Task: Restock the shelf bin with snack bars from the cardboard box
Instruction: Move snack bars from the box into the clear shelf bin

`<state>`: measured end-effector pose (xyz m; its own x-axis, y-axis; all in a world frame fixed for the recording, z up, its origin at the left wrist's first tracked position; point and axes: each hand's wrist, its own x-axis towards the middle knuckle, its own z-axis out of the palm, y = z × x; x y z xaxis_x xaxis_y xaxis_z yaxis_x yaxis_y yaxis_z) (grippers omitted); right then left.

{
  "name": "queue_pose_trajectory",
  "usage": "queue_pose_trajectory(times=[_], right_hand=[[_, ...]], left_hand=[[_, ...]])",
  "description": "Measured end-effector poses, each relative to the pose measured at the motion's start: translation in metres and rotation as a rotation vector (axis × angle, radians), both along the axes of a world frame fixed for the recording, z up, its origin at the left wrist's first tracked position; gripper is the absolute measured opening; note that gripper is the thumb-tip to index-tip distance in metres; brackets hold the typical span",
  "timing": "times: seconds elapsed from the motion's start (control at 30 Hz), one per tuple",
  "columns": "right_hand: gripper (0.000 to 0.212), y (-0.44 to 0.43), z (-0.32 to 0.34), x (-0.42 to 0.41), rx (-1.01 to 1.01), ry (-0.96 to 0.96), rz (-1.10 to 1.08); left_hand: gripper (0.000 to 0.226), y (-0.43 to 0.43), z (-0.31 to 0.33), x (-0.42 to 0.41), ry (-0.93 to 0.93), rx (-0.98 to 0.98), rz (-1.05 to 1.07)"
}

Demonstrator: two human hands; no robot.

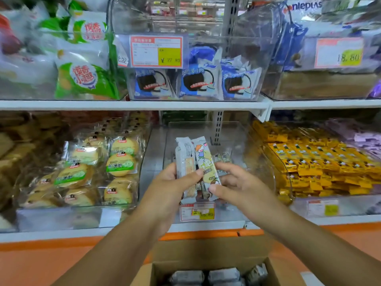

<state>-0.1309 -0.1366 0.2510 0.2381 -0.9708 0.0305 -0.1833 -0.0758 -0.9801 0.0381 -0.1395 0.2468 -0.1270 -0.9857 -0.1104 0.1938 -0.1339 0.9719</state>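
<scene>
Store shelf (61, 235): few snack bars (223, 157) in bin (156, 157), more in box (208, 252)

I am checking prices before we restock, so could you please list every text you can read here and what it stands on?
"¥ 27 80": upper middle price tag.
"18.80": upper right price tag.
Too blurred to read: snack bars, green bags, lower tag.

Snack bars (199, 162) in left hand (167, 188) and right hand (237, 182) before shelf bin (154, 151); cardboard box (206, 254) below; cake bin (61, 215) left.
</scene>
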Motion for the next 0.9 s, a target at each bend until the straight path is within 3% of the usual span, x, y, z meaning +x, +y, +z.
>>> queue_pose_trajectory(times=[0.23,0.4,0.57,0.7,0.9], right_hand=[[0.051,-0.046,-0.007,-0.010,0.063,0.114,-0.151],[0.042,-0.101,-0.017,0.018,0.076,0.264,-0.087],[0.046,-0.143,-0.033,0.066,0.174,0.286,-0.048],[0.040,-0.164,-0.044,0.085,0.244,0.247,-0.082],[0.040,-0.164,-0.048,0.088,0.209,0.412,0.023]], left_hand=[[0.007,-0.006,0.016,0.036,-0.442,-0.264,0.355],[0.020,-0.013,0.019,0.054,-0.350,-0.090,0.289],[0.021,-0.011,0.010,0.066,-0.463,-0.163,0.193],[0.030,-0.013,0.008,0.072,-0.404,-0.180,0.207],[0.070,-0.015,0.003,0.082,-0.363,-0.178,0.180]])
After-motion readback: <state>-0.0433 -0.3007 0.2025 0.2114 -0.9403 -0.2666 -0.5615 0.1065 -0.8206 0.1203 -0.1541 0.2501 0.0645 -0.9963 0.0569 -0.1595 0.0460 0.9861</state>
